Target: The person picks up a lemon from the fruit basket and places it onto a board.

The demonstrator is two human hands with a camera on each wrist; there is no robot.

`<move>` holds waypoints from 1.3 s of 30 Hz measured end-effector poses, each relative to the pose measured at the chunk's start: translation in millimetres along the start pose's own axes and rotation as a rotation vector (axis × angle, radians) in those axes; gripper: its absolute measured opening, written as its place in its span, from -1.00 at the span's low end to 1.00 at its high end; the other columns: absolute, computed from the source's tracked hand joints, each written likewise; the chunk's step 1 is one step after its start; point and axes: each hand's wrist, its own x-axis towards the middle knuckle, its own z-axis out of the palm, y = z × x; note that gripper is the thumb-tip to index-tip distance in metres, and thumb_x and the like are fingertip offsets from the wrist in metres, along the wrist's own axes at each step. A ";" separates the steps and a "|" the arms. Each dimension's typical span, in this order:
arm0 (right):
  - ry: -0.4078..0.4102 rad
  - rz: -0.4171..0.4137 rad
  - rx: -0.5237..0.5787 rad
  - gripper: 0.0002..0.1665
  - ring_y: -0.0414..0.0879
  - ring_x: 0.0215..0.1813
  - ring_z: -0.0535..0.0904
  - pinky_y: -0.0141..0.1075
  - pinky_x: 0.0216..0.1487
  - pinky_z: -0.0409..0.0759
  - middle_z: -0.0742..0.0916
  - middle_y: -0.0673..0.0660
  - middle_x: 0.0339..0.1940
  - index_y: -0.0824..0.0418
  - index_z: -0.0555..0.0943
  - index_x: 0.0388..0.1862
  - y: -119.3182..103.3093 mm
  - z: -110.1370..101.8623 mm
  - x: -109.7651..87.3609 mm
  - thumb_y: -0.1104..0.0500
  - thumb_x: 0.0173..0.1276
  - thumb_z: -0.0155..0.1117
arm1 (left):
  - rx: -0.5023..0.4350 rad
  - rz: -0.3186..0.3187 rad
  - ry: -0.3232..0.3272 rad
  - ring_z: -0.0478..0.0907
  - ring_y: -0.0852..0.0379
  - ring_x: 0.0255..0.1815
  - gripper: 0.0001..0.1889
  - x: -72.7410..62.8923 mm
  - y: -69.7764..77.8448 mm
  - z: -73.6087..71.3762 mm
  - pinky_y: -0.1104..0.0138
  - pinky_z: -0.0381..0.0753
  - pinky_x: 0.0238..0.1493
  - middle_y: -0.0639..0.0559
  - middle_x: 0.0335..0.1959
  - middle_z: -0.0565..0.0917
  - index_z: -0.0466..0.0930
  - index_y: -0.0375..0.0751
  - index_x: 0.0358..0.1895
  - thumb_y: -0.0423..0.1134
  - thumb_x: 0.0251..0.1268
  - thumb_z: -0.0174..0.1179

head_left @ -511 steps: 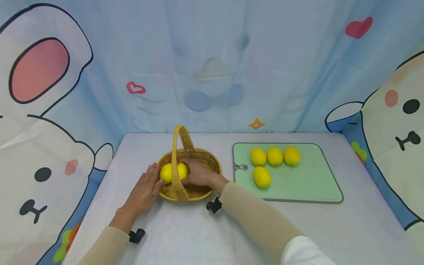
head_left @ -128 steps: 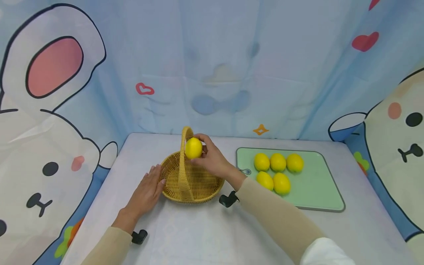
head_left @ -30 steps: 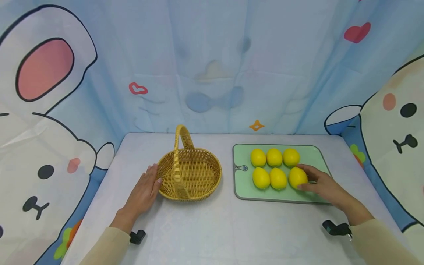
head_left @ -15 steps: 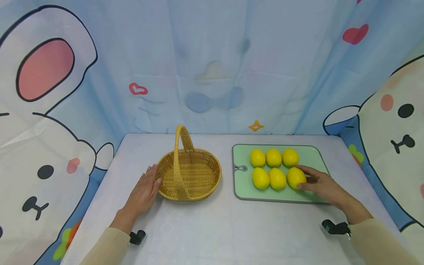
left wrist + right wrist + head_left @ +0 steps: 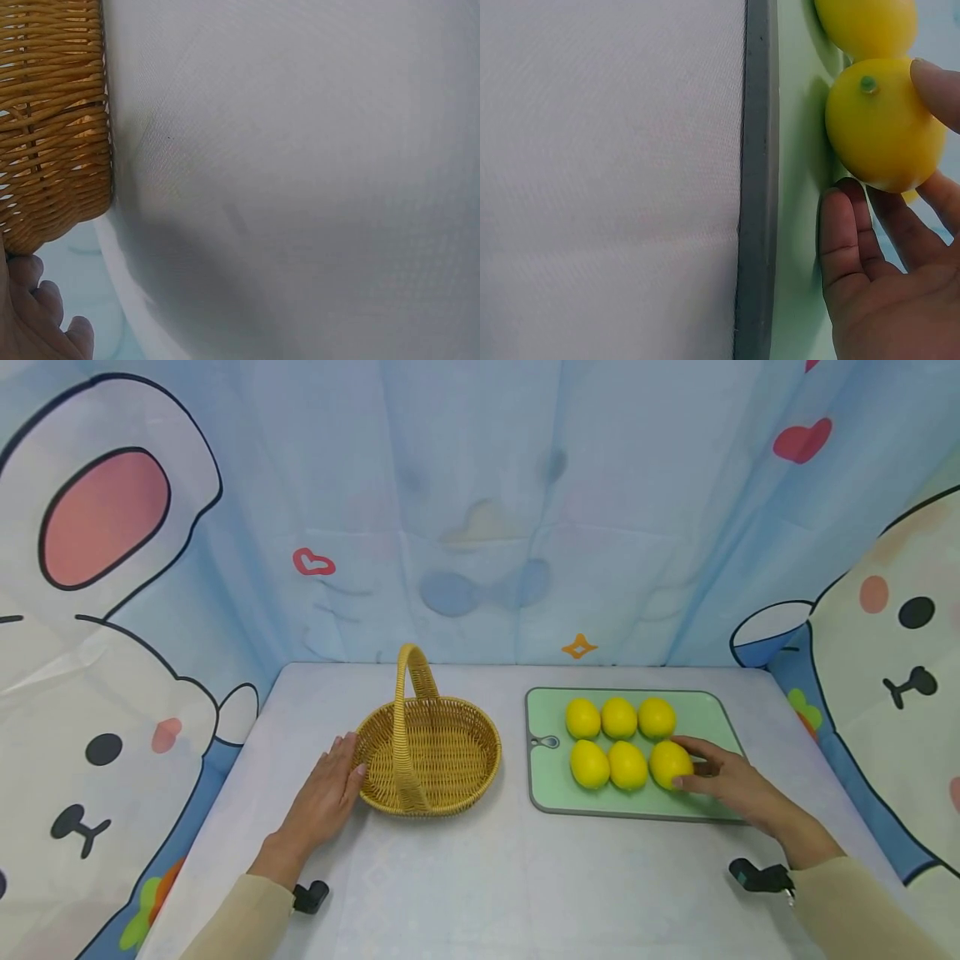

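Note:
My right hand [image 5: 731,781] pinches a yellow lemon [image 5: 671,765] between thumb and fingers, at the right end of the front row on the green cutting board [image 5: 675,803]. In the right wrist view the thumb lies on the held lemon [image 5: 885,127] with fingers along its side, and a neighbouring lemon [image 5: 870,26] sits just beyond it. My left hand [image 5: 322,793] lies with straight fingers against the left side of a wicker basket [image 5: 450,758] that has a tall handle. The basket's inside shows bare weave. In the left wrist view, fingers [image 5: 49,300] touch the basket's wall [image 5: 52,127].
A back row of lemons [image 5: 619,718] and two more lemons [image 5: 609,765] in front lie on the board. The white-covered table [image 5: 480,877] ends at a blue patterned curtain [image 5: 480,527]. The basket handle [image 5: 405,727] arches above its rim.
Earlier, lemons lay in the basket; the right hand has carried them onto the board, the last lifted from the basket 4.3 seconds ago. Over the last second the hands have hardly moved.

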 end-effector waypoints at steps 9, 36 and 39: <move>-0.001 0.014 0.001 0.05 0.47 0.46 0.36 0.41 0.27 0.53 0.25 0.48 0.66 0.16 0.11 0.75 0.7 -0.4 0.7 -0.22 0.51 0.35 | -0.001 0.004 0.003 -0.05 -0.22 0.76 -0.29 0.3 -1.2 -0.1 -0.08 -0.03 0.74 -0.24 0.73 0.05 -0.13 -0.36 0.72 0.06 0.81 -0.31; 0.019 0.014 0.055 0.02 0.44 0.49 0.33 0.45 0.36 0.45 0.26 0.46 0.66 0.22 0.09 0.74 -1.2 1.4 -1.4 -0.22 0.57 0.26 | 0.013 0.009 -0.002 -0.05 -0.21 0.76 -0.29 1.2 -2.1 -0.8 -0.08 -0.02 0.74 -0.24 0.74 0.05 -0.13 -0.35 0.72 0.06 0.81 -0.31; 0.049 0.015 0.063 0.02 0.45 0.49 0.32 0.45 0.35 0.46 0.25 0.47 0.66 0.20 0.05 0.76 -2.3 2.7 -2.6 -0.25 0.60 0.20 | 0.013 0.011 -0.006 -0.05 -0.21 0.76 -0.29 1.8 -1.7 -2.0 -0.08 -0.03 0.74 -0.24 0.73 0.05 -0.13 -0.35 0.72 0.06 0.81 -0.30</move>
